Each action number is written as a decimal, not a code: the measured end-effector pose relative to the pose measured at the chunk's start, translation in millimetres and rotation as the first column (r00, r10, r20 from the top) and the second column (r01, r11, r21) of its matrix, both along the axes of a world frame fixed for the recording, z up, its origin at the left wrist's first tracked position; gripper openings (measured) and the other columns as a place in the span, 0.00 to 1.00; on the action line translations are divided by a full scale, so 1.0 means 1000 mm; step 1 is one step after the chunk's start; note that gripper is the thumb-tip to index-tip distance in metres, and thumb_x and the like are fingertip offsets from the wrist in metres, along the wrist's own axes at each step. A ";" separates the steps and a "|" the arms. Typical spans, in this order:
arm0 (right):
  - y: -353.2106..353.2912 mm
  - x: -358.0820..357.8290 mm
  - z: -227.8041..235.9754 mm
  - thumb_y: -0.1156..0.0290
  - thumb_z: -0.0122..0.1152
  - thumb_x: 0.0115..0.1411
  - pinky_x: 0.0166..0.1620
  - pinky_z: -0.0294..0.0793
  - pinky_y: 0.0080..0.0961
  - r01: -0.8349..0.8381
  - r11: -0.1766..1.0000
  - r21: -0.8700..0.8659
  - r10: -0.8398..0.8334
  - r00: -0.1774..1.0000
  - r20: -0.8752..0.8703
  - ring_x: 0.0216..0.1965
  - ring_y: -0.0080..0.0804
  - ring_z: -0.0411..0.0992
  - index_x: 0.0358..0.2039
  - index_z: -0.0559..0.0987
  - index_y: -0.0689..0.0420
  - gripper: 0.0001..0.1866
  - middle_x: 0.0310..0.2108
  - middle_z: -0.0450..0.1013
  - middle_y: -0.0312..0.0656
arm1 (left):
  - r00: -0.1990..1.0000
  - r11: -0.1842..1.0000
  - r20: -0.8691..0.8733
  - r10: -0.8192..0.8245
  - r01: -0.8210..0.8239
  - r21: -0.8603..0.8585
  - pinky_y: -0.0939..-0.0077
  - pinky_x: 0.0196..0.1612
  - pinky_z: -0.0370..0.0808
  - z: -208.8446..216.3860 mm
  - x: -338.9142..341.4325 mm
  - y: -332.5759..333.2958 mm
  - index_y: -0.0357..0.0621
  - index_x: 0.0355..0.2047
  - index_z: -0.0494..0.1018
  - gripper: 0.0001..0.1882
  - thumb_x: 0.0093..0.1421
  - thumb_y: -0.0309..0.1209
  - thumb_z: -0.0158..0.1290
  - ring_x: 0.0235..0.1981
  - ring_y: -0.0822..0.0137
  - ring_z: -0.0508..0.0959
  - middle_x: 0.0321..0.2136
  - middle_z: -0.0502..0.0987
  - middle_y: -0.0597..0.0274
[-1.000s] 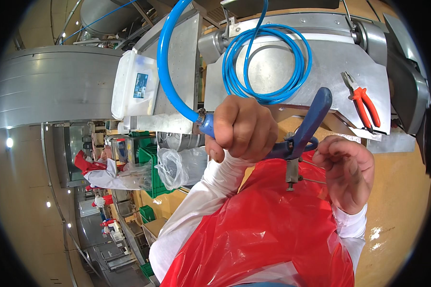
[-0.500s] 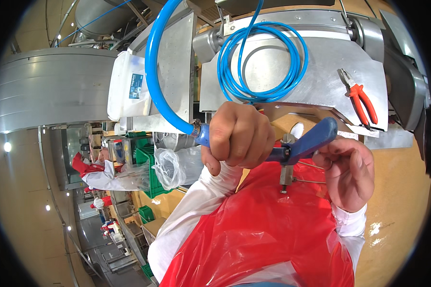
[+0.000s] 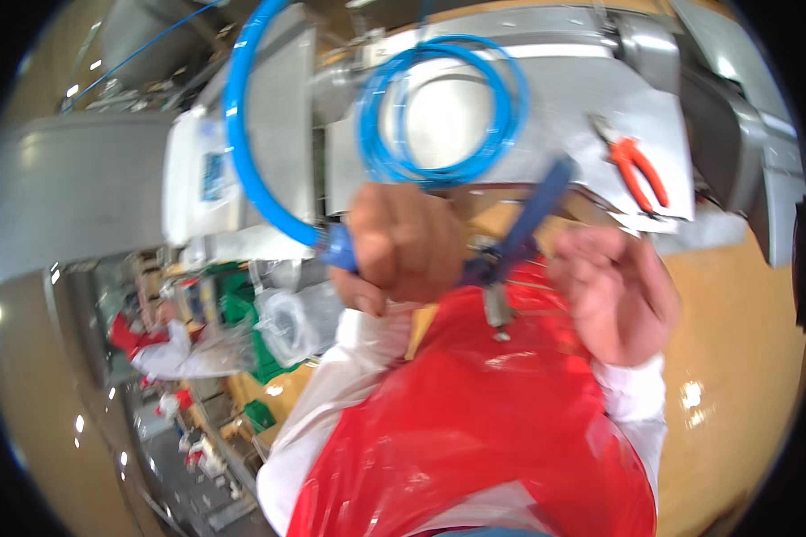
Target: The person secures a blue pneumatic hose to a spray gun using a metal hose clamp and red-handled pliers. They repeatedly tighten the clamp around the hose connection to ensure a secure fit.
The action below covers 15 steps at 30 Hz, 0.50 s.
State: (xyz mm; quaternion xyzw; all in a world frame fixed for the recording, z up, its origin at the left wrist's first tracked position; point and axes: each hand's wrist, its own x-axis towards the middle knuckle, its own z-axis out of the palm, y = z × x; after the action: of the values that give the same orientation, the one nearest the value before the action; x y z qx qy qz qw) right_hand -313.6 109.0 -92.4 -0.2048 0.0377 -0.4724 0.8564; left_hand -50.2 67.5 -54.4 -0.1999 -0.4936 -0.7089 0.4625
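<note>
My left hand (image 3: 403, 246) is wrapped round the blue handle (image 3: 338, 248) of a hose-fed hand tool, whose exact kind I cannot make out. A thick blue hose (image 3: 242, 143) joins the handle's left end. At the tool's right end, a flat blue lever (image 3: 537, 206) slants up above a metal block (image 3: 497, 306) with a bolt. Close to the right of the lever is my right hand (image 3: 620, 295), palm showing and fingers bent. Motion smears those fingers, so I cannot see whether they hold anything. Thin rods (image 3: 546, 313) run from the block toward this hand.
Coiled thin blue tubing (image 3: 367, 116) and orange-handled pliers (image 3: 638, 170) lie on the metal machine top (image 3: 564, 98). A white plastic container (image 3: 184, 179) stands at left. Beyond are a clear plastic bag (image 3: 309, 327), green crates (image 3: 237, 300) and a person in red and white (image 3: 166, 349).
The whole view has shifted and blurred. The blue lever now stands steeper, pointing up. My right hand is apart from the lever's tip; my left hand keeps its hold on the handle.
</note>
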 end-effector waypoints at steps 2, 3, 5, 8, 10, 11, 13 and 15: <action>-0.008 0.000 -0.008 0.49 0.35 0.80 0.70 0.68 0.48 -0.154 0.986 0.068 0.126 0.943 0.307 0.69 0.55 0.68 0.69 0.66 0.72 0.37 0.70 0.63 0.65 | 0.948 0.936 0.135 0.289 -0.310 0.169 0.65 0.10 0.64 -0.003 0.000 0.016 0.40 0.27 0.71 0.09 0.59 0.22 0.61 0.06 0.63 0.67 0.09 0.69 0.58; -0.010 0.001 -0.012 0.48 0.31 0.80 0.72 0.66 0.47 -0.203 0.975 0.086 0.157 0.913 0.376 0.71 0.55 0.66 0.72 0.64 0.72 0.39 0.74 0.60 0.64 | 0.895 0.875 0.222 0.387 -0.432 0.218 0.68 0.10 0.66 -0.001 -0.005 0.020 0.41 0.26 0.69 0.10 0.59 0.23 0.60 0.06 0.64 0.68 0.08 0.68 0.60; -0.009 -0.005 -0.015 0.47 0.31 0.80 0.72 0.66 0.44 -0.208 0.962 0.179 0.128 0.917 0.379 0.71 0.54 0.66 0.72 0.63 0.73 0.39 0.74 0.59 0.62 | 0.803 0.763 0.392 0.450 -0.573 0.300 0.71 0.14 0.66 0.000 -0.011 0.025 0.41 0.25 0.69 0.12 0.59 0.21 0.62 0.09 0.69 0.68 0.12 0.71 0.62; -0.009 -0.017 -0.016 0.47 0.31 0.80 0.72 0.66 0.44 -0.166 0.969 0.184 0.094 0.934 0.345 0.71 0.53 0.66 0.73 0.61 0.72 0.40 0.75 0.59 0.62 | 0.559 0.620 0.634 0.534 -0.769 0.156 0.75 0.17 0.65 0.006 -0.029 0.024 0.41 0.24 0.69 0.13 0.58 0.21 0.64 0.12 0.71 0.69 0.14 0.72 0.62; -0.008 -0.023 -0.019 0.47 0.32 0.80 0.71 0.67 0.43 -0.133 0.975 0.178 0.072 0.947 0.312 0.70 0.53 0.67 0.73 0.61 0.72 0.39 0.74 0.60 0.61 | 0.403 0.553 0.791 0.460 -0.827 0.100 0.80 0.19 0.63 0.020 -0.041 0.024 0.41 0.23 0.71 0.13 0.57 0.21 0.66 0.15 0.76 0.70 0.15 0.72 0.66; -0.008 -0.025 -0.020 0.48 0.33 0.80 0.71 0.68 0.43 -0.116 0.978 0.173 0.061 0.954 0.293 0.70 0.52 0.67 0.73 0.61 0.72 0.39 0.74 0.60 0.60 | 0.362 0.550 0.835 0.414 -0.830 0.087 0.80 0.20 0.62 0.023 -0.042 0.022 0.41 0.23 0.71 0.13 0.57 0.21 0.67 0.15 0.78 0.69 0.16 0.72 0.67; -0.007 -0.031 -0.014 0.54 0.46 0.80 0.65 0.74 0.38 0.034 0.989 0.147 -0.035 0.999 0.002 0.62 0.45 0.75 0.68 0.70 0.71 0.31 0.66 0.72 0.57 | 0.292 0.533 0.898 0.329 -0.842 0.079 0.81 0.21 0.61 0.028 -0.050 0.019 0.42 0.23 0.72 0.14 0.58 0.23 0.69 0.17 0.82 0.69 0.17 0.72 0.72; -0.006 -0.038 -0.026 0.61 0.54 0.77 0.60 0.78 0.33 0.252 0.963 -0.100 -0.270 0.862 -0.429 0.55 0.38 0.79 0.61 0.76 0.68 0.23 0.58 0.78 0.53 | 0.167 0.594 0.958 0.234 -0.805 -0.005 0.81 0.21 0.61 0.030 -0.052 0.013 0.43 0.24 0.73 0.14 0.59 0.27 0.69 0.17 0.82 0.68 0.17 0.72 0.73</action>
State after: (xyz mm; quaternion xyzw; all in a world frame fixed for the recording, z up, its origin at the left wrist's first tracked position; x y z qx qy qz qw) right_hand -351.4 102.7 -118.5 -0.3160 0.2475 -0.5262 0.7497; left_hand -101.8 80.3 -24.1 0.5378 -0.4831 -0.5781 0.3784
